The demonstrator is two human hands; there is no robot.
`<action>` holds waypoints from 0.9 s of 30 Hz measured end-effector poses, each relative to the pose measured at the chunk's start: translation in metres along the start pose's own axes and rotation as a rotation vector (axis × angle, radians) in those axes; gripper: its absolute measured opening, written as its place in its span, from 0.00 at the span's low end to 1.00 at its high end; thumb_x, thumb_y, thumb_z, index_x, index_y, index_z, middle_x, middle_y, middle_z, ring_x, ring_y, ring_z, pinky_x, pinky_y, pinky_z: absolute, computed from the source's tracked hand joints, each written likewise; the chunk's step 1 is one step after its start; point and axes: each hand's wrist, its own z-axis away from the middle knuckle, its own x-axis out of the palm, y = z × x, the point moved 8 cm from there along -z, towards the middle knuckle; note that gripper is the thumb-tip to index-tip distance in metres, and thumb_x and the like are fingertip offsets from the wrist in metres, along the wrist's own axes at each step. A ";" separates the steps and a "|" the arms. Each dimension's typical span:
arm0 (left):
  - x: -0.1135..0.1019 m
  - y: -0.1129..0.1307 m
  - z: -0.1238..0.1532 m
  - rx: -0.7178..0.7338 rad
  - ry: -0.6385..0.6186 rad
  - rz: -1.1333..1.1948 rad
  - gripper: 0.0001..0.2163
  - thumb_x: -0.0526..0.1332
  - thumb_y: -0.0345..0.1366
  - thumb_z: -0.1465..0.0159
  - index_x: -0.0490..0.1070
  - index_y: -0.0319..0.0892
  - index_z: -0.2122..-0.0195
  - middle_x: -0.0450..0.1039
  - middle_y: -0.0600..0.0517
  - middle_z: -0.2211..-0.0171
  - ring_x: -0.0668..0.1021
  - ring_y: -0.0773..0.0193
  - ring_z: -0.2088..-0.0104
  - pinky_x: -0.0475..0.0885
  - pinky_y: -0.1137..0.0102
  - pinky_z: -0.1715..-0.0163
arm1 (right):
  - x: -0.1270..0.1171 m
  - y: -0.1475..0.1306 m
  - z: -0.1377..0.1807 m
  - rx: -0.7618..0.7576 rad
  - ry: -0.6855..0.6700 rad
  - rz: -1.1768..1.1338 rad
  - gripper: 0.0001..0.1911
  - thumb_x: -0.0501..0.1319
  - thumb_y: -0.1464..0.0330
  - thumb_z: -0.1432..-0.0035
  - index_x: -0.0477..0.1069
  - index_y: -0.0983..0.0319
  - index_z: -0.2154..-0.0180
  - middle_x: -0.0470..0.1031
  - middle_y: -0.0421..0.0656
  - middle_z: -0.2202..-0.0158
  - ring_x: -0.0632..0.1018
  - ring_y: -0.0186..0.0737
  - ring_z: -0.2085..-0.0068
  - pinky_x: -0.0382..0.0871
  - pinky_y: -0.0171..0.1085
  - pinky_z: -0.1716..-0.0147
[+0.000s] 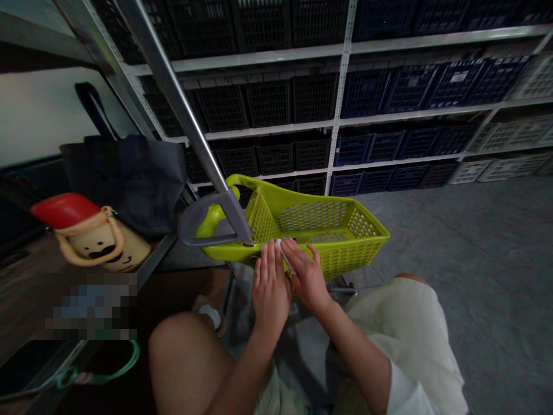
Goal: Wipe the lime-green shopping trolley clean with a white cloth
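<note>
A lime-green plastic shopping basket [341, 253] on wheels stands in front of my knees, with a grey handle [194, 222] on a metal pole [181, 109] rising up to the left. My left hand [270, 285] lies flat with its fingers stretched out against the basket's near rim. Beside it, my right hand [306, 274] rests on the same rim, its fingers laid over a small white thing [283, 253] that shows between the two hands. What that white thing is, I cannot make out.
Metal shelves with dark and blue plastic crates [389, 92] fill the back wall. At left stand a dark bag [129, 173] and a cream bottle with a red cap [93, 236]. Grey floor [475, 259] stretches to the right.
</note>
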 end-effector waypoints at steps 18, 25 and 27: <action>0.000 0.001 -0.001 0.016 -0.016 -0.054 0.34 0.51 0.28 0.31 0.35 0.32 0.28 0.50 0.39 0.29 0.56 0.51 0.29 0.58 0.56 0.32 | -0.001 0.008 0.004 0.016 0.035 -0.001 0.40 0.48 0.81 0.50 0.61 0.59 0.34 0.66 0.44 0.34 0.63 0.35 0.32 0.46 0.44 0.34; -0.003 0.004 -0.004 0.005 -0.049 -0.058 0.36 0.53 0.31 0.31 0.31 0.31 0.28 0.47 0.39 0.28 0.57 0.50 0.29 0.58 0.56 0.32 | -0.043 0.118 0.046 0.379 0.199 0.237 0.35 0.49 0.80 0.48 0.66 0.58 0.39 0.70 0.47 0.37 0.69 0.43 0.35 0.44 0.52 0.35; -0.002 0.006 -0.004 0.010 -0.055 -0.069 0.36 0.53 0.31 0.31 0.30 0.30 0.28 0.46 0.39 0.28 0.57 0.50 0.29 0.58 0.56 0.32 | -0.035 0.102 0.037 0.387 0.181 0.243 0.34 0.49 0.80 0.48 0.67 0.59 0.39 0.71 0.46 0.38 0.69 0.41 0.35 0.45 0.50 0.35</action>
